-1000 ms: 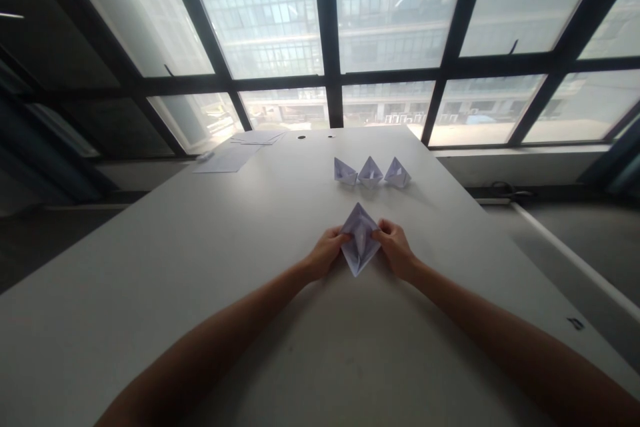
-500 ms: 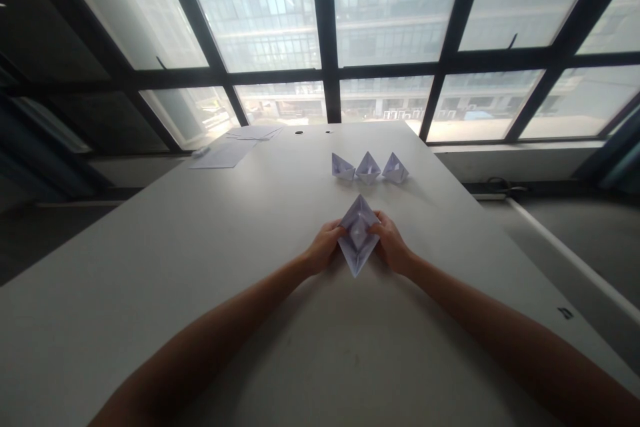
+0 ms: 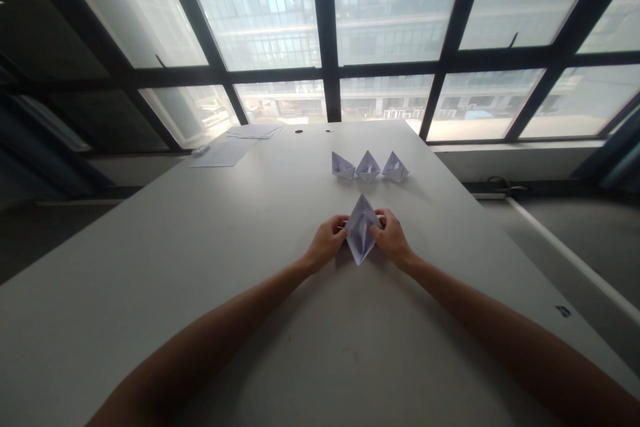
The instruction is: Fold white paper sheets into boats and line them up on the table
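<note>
A folded white paper boat [image 3: 361, 230] is held between my two hands above the white table [image 3: 240, 227]. Its open side faces me, with one point up and one down. My left hand [image 3: 327, 240] pinches the left edge, its fingers closed at the paper. On the other side, my right hand [image 3: 393, 237] grips the right edge with the thumb pressed onto the inner fold. Just beyond my hands stand three finished-looking paper boats in a row: a left boat [image 3: 343, 167], a middle boat [image 3: 368, 168] and a right boat [image 3: 395, 167].
At the far left of the table lie white paper sheets [image 3: 220, 155], some overlapping. Two small dark holes show near the back edge. A small dark mark [image 3: 563, 311] is near the right edge. Tall framed windows rise behind the table.
The boat in my hands has turned slightly, and its lower point has risen. Its middle fold looks narrower than before. My left fingers have shifted along the edge. The three standing boats have not moved.
</note>
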Tool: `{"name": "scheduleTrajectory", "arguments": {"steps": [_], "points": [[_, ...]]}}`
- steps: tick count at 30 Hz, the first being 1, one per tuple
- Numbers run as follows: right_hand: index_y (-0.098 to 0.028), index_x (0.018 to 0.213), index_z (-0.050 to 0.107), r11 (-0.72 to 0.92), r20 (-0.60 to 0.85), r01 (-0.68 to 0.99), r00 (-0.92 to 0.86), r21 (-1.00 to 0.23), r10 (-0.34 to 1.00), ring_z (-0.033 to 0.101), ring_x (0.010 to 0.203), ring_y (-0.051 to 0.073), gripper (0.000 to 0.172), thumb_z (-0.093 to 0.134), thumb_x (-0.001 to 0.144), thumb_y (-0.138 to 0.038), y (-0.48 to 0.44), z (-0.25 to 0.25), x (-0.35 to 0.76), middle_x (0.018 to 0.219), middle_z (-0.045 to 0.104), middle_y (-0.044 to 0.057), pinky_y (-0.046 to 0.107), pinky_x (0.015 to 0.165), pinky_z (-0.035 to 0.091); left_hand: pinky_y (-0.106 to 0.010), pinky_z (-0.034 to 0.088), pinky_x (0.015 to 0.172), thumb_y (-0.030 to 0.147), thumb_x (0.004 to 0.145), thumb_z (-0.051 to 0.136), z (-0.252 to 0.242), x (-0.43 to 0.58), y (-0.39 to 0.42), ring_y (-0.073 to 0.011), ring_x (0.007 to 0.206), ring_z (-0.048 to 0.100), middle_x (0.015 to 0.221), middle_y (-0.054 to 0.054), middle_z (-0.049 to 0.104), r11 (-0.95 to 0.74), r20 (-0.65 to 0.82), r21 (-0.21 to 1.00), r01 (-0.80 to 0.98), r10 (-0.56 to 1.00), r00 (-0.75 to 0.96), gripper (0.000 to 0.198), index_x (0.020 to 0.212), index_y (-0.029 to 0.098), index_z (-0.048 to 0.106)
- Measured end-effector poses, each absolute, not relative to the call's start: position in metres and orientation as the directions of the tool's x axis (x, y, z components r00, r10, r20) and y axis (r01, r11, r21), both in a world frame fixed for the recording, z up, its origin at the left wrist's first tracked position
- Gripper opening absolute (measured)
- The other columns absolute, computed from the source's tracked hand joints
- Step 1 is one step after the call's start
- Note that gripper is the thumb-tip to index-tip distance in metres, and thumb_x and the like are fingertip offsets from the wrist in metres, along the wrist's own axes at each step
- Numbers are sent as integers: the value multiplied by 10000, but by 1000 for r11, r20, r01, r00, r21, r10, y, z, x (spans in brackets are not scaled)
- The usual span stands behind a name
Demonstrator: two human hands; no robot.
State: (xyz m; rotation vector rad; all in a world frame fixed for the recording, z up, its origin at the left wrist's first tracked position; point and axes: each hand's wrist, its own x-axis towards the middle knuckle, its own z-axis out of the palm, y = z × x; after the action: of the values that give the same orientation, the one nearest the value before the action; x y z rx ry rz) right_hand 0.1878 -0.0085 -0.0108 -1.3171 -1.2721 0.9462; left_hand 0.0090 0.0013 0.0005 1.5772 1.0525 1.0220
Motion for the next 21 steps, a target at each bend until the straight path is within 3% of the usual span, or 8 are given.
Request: {"name": "scheduleTrajectory", "arguments": {"steps": [4,7,14,18,21], "points": [[-182,1103,577,167,268,443,175,-881,947,582,712,175,428,575,676,-212,-6,-16,193,991,653,70,311,660,479,-270,534,729,91,775,551,-4,9,1,-154,799,645,1031,-86,693,-242,183,911,333,963,198,403,1168,138,628],[-158,1125,588,202,339,482,215,-852,916,550,708,172,454,594,677,-231,-4,-15,197,1025,630,88,327,683,477,-261,534,698,98,793,553,-6,9,1,-142,790,625,1116,-102,665,-286,235,873,395,956,173,419,1207,136,604],[-177,809,614,324,446,387,285,-863,848,489,620,157,112,529,759,-229,-7,-4,201,708,577,7,286,607,403,-286,525,748,148,876,492,-6,8,1,-163,874,624,1139,-110,660,-291,274,871,396,957,99,328,1183,142,608],[-196,696,584,379,521,461,231,-802,822,456,607,150,123,535,802,-237,-11,0,200,638,540,-15,285,607,359,-281,516,737,149,876,481,-8,7,4,-161,878,628,1124,-99,662,-284,274,894,347,958,79,312,1160,158,610],[-213,590,507,431,589,547,146,-718,795,434,613,153,254,527,840,-253,-13,1,201,598,485,-23,294,617,334,-270,499,715,171,863,517,-6,6,5,-153,830,619,1006,-73,661,-318,320,878,359,946,54,254,1093,158,623]]}}
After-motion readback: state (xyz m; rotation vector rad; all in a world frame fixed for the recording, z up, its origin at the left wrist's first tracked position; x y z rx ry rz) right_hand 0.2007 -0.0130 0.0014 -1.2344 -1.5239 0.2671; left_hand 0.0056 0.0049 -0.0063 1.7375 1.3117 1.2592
